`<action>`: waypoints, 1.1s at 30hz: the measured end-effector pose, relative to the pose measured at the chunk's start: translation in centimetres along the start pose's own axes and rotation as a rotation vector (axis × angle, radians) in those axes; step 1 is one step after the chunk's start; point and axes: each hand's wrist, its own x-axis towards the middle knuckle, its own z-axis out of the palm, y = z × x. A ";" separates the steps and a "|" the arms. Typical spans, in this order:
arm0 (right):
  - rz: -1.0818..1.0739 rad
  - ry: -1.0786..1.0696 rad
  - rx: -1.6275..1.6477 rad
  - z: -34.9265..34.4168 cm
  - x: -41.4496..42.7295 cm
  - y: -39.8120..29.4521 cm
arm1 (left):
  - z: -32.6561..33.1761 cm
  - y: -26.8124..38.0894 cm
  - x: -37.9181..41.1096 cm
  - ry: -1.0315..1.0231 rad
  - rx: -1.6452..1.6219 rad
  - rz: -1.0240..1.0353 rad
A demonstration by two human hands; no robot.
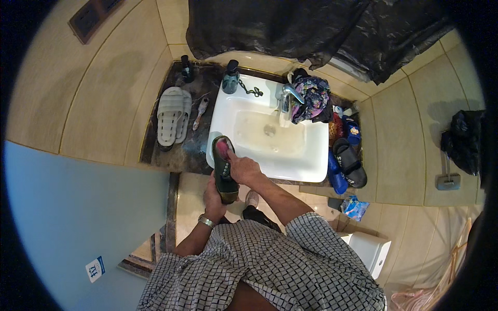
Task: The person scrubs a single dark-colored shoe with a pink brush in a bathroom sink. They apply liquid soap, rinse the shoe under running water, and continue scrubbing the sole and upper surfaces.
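Note:
My left hand (214,200) grips a dark green shoe (222,179) from below and from its left side, over the front edge of the counter. My right hand (245,170) reaches across to it. Its fingertips touch a pink patch (223,147) with white beside it at the shoe's far end. Whether that patch is lining or something held is unclear. Just beyond the shoe sits a white washbasin (268,165) with cloudy water in its bowl. A brush (200,113) lies on the dark stone counter (175,159), left of the basin.
Pale slippers (170,116), a dark bottle (187,70) and a pump bottle (231,79) stand to the left. Floral cloth (311,97) is heaped beside the faucet (292,93). Black slides (349,163) and blue slippers (337,174) crowd the right end. A toilet tank (367,248) is behind at right.

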 end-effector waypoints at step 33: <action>-0.024 -0.120 0.103 5.5 -7.5 0.8 | -2.0 -0.5 0.0 0.095 -0.149 -0.005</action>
